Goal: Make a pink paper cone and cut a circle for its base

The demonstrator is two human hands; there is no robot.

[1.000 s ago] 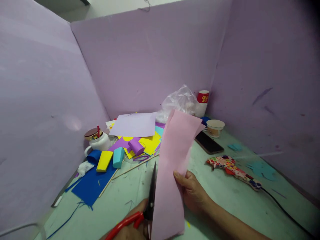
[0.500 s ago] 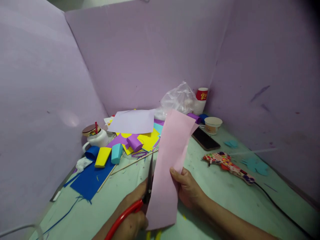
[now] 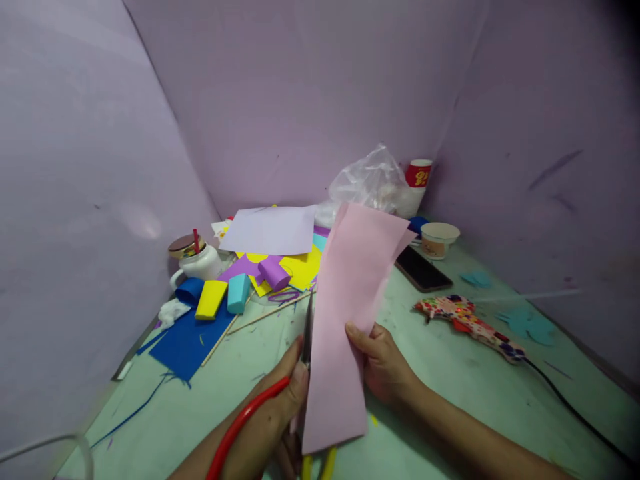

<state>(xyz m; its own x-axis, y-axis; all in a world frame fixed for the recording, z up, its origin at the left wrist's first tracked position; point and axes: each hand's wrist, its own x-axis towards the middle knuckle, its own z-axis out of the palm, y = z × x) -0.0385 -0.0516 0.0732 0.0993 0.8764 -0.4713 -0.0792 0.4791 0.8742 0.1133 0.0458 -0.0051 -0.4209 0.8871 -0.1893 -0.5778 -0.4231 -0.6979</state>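
My right hand [image 3: 385,363] is closed on the right edge of a long pink sheet [image 3: 350,280], thumb on its front face. The sheet stands nearly upright and looks folded or doubled, with a second corner showing at upper right. My left hand [image 3: 273,423] is closed around red-handled scissors [image 3: 239,425] at the sheet's lower left edge. Their blades point up beside that edge, partly behind my thumb and the sheet; whether they touch the paper I cannot tell. Yellow strips [image 3: 327,461] show under the sheet's bottom edge.
At left are a blue sheet [image 3: 183,347], yellow [image 3: 211,300] and light-blue [image 3: 239,293] pieces, and a white mug [image 3: 203,265]. Right lie a patterned glue gun [image 3: 470,325] with its cord, a phone [image 3: 424,270] and a paper bowl [image 3: 439,241]. A plastic bag [image 3: 370,180] stands behind.
My left thumb has moved up over the scissors' pivot. The pink sheet has shifted slightly right in view and its top leans more to the right. The camera view has shifted a little.
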